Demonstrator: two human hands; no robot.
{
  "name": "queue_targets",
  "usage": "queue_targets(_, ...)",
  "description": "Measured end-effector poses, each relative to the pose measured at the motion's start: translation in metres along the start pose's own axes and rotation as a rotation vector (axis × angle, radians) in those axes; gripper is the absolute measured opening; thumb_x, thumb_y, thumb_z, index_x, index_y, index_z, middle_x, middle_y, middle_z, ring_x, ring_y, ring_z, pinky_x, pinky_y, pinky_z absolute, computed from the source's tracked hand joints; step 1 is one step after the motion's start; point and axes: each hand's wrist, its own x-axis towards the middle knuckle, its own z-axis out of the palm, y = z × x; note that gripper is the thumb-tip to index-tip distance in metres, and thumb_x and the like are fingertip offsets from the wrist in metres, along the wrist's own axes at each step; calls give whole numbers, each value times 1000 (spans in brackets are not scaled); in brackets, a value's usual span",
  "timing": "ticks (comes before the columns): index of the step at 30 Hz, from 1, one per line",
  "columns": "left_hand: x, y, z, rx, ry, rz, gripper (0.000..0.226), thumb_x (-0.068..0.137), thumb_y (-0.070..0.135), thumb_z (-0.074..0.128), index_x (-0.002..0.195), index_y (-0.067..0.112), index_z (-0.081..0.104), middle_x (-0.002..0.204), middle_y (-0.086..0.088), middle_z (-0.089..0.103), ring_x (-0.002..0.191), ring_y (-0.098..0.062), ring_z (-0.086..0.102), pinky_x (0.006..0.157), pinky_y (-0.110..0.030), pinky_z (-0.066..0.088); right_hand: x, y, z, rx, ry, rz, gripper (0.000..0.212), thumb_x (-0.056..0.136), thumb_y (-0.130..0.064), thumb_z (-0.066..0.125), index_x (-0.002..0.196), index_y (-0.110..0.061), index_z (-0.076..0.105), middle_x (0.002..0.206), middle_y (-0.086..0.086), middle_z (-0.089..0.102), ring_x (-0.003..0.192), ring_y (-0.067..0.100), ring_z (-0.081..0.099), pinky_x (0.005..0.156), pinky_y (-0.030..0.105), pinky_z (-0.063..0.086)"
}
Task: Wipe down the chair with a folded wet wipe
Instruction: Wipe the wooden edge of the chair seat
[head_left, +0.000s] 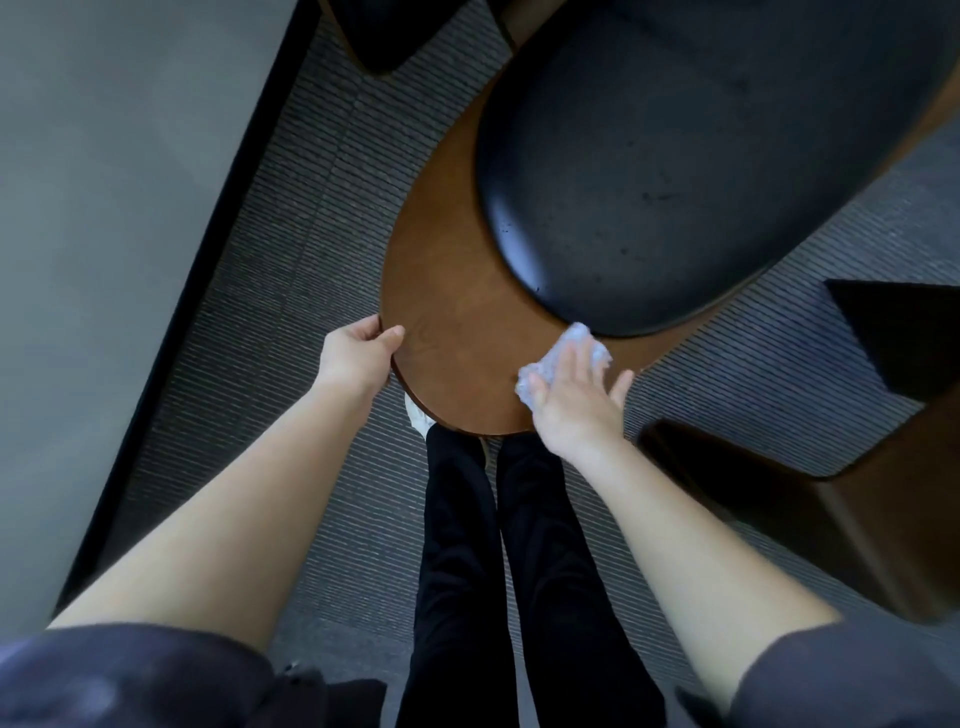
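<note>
The chair (457, 312) stands just in front of the person, its brown wooden back near and the black seat (675, 182) farther. The left hand (353, 358) grips the left rim of the back, with the fingers curled round it. The right hand (576, 405) presses the wet wipe (582, 338) on the wood at the near right, with the fingers straight. The wipe looks soft and limp and probably bunches easily, so a flat palm suits it. The wood seems stiff and smooth, and the rim gives a firm hold.
</note>
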Motion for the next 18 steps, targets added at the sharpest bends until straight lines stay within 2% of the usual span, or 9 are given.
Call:
queue_targets(3, -1, 0, -2, 43, 4, 9, 24, 100, 17, 55, 120, 20, 68, 91, 11, 69, 87, -9, 66, 90, -27, 53, 10, -42, -10, 47, 47, -235, 65, 102, -44, 18, 154, -11, -2, 161, 7, -12, 148, 26, -11, 117, 53, -8)
queue_targets(5, -4, 1, -2, 100, 5, 24, 25, 101, 19, 53, 122, 21, 66, 87, 12, 66, 77, -3, 62, 86, -24, 51, 17, -64, -20, 52, 78, -361, 59, 103, -32, 25, 154, -11, 4, 162, 8, -7, 149, 29, -2, 119, 47, 3)
queue_targets(7, -7, 4, 0, 160, 15, 26, 26, 101, 18, 51, 122, 21, 66, 89, 10, 66, 76, -4, 60, 79, -23, 50, 18, -70, -32, 18, 56, -452, 56, 102, -15, 32, 153, -13, 11, 162, 7, 2, 146, 32, 14, 115, 42, 21)
queue_targets(9, -9, 9, 4, 246, 35, 11, 25, 100, 16, 48, 118, 20, 65, 98, 2, 69, 82, -13, 64, 76, -28, 52, 17, -62, -46, 24, -30, -518, 56, 97, -4, 35, 151, -17, 21, 160, 7, 17, 137, 35, 33, 106, 42, 35)
queue_targets(10, -11, 13, 6, 301, 42, -3, 24, 98, 15, 48, 116, 18, 63, 104, -4, 69, 88, -20, 65, 78, -31, 54, 16, -55, -54, 56, -91, -548, 57, 95, -2, 34, 150, -17, 26, 159, 6, 22, 138, 32, 34, 107, 41, 35)
queue_targets(12, -14, 19, 14, 384, 59, -44, 37, 96, 13, 46, 131, 12, 54, 120, -12, 63, 104, -29, 62, 81, -33, 52, 16, -40, -70, 162, -173, -613, 60, 94, 0, 32, 150, -21, 32, 159, 1, 23, 145, 20, 24, 114, 36, 31)
queue_targets(14, -19, 20, 26, 454, 83, -52, 56, 96, 13, 46, 150, 8, 29, 144, -15, 45, 126, -32, 49, 95, -36, 46, 23, -31, -92, 265, -157, -617, 59, 94, -2, 33, 149, -26, 35, 159, -3, 24, 140, 17, 35, 111, 34, 36)
queue_targets(16, -22, 20, 41, 607, 161, 43, 70, 97, 15, 46, 155, 9, 8, 161, -13, 16, 145, -31, 24, 113, -44, 32, 40, -29, -118, 309, -67, -584, 59, 95, -5, 35, 147, -30, 37, 157, -6, 28, 130, 20, 49, 106, 30, 40)
queue_targets(18, -19, 21, 56, 841, 262, 167, 73, 98, 18, 46, 156, 11, 2, 164, -9, -2, 151, -28, 3, 120, -50, 15, 62, -34, -142, 296, -18, -602, 59, 95, -5, 35, 147, -33, 37, 157, -6, 28, 136, 14, 40, 109, 25, 35)
